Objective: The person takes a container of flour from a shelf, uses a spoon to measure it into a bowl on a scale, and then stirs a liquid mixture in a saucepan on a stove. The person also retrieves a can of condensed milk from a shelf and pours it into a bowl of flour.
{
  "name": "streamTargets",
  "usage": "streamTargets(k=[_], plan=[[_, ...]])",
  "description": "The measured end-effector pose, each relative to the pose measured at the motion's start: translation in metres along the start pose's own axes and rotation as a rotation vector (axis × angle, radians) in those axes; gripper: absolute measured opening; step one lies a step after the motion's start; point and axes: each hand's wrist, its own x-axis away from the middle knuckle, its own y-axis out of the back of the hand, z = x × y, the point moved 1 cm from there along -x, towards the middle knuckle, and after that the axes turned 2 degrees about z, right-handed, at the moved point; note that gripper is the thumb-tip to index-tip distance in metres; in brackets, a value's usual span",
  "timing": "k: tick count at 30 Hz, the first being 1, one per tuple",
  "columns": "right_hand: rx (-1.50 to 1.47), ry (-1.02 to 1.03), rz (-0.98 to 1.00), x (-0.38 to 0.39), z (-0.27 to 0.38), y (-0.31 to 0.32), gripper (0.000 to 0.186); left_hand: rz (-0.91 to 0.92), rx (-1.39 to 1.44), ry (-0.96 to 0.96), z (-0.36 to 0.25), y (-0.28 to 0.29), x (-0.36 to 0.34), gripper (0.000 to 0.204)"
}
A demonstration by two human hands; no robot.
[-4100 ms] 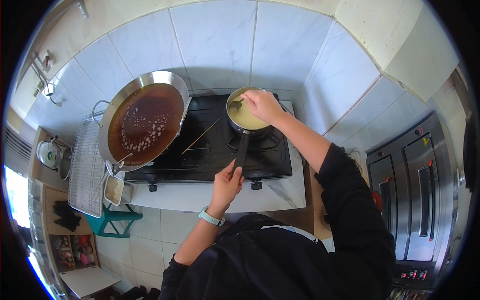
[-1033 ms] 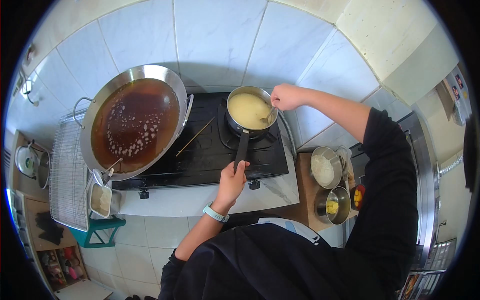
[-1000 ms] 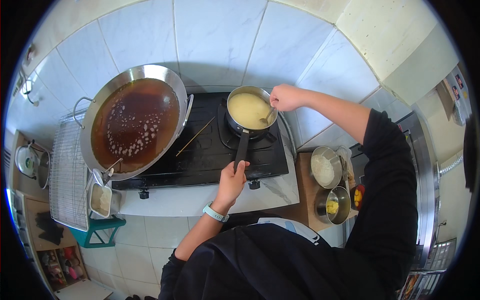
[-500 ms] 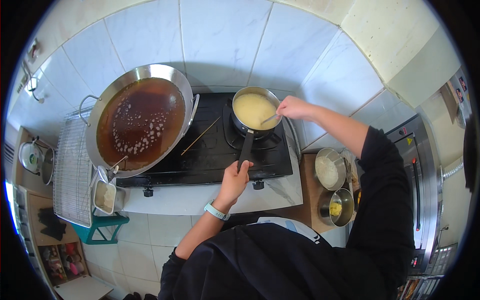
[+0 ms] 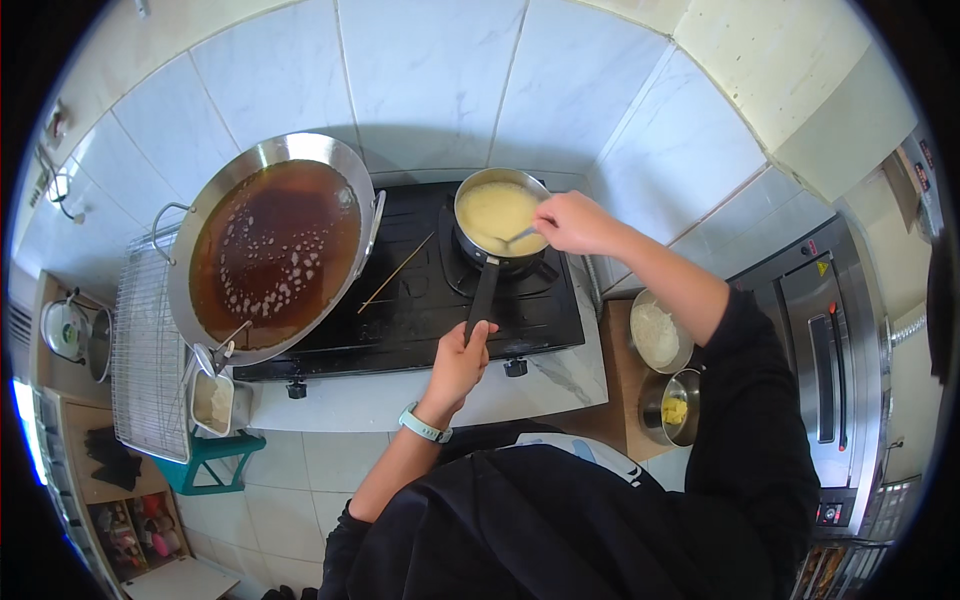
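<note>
A small saucepan (image 5: 512,264) sits on the right burner of the black gas stove (image 5: 420,335). It holds pale yellow liquid (image 5: 495,205) with some froth on it. My left hand (image 5: 460,368) is closed around the pan's long black handle (image 5: 484,298). Above the pan's right rim, my right hand (image 5: 572,222) grips a metal spoon (image 5: 521,235), whose bowl lies in the liquid by the near side. On the stove's left stands a wide two-handled steel pan (image 5: 178,262) of brown oil (image 5: 275,240), with pale bubbles floating on it.
A thin wooden stick (image 5: 396,272) lies between the pans. Right of the stove are a bowl of white powder (image 5: 655,335) and a metal bowl (image 5: 652,415) with a yellow lump (image 5: 674,410). A wire rack (image 5: 145,350) and a small white-filled container (image 5: 212,402) stand left.
My right hand has shifted the spoon left along the near side of the saucepan, and the spoon's bowl now shows more. My left hand keeps its hold. The whole view has moved slightly.
</note>
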Motion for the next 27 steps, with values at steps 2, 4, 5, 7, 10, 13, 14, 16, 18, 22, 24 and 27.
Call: streamTargets(k=[2,4,5,7,10,13,14,16,18,22,24,27], plan=[[0.027,-0.002,-0.028,0.009,-0.016,0.004,0.018,-0.001,0.001,0.003,-0.002,0.0,0.0,0.024],[0.053,-0.001,-0.056,0.008,-0.025,0.004,0.017,0.001,0.027,0.026,-0.003,0.0,0.002,0.024],[0.052,-0.05,-0.101,0.005,-0.03,0.005,0.017,0.004,0.024,0.026,-0.005,0.0,0.002,0.024],[0.049,-0.101,-0.15,-0.007,-0.044,0.004,0.017,0.01,0.024,0.041,-0.008,0.002,0.002,0.025],[0.013,-0.1,-0.338,-0.026,-0.054,-0.007,0.017,0.012,0.002,0.051,-0.011,0.003,0.002,0.025],[-0.156,-0.158,-0.26,-0.032,-0.043,-0.013,0.017,0.005,-0.007,0.046,-0.009,0.005,0.002,0.025],[-0.146,-0.091,-0.208,-0.029,-0.039,-0.015,0.017,-0.005,-0.006,0.043,-0.009,0.007,0.004,0.025],[-0.137,-0.016,-0.151,-0.024,-0.036,-0.006,0.017,0.008,0.001,0.029,-0.009,0.008,0.005,0.025],[0.122,-0.222,-0.057,-0.016,-0.042,0.01,0.017,-0.002,-0.017,0.019,-0.007,0.008,0.004,0.025],[-0.071,-0.167,-0.402,-0.032,-0.059,-0.012,0.018,-0.016,-0.06,0.062,-0.011,0.003,0.002,0.026],[-0.111,-0.179,-0.329,-0.034,-0.05,-0.016,0.019,-0.008,-0.009,0.088,-0.011,0.009,0.004,0.027],[-0.207,-0.098,-0.187,-0.028,-0.043,-0.009,0.019,-0.024,0.048,0.113,-0.011,0.011,0.009,0.029]])
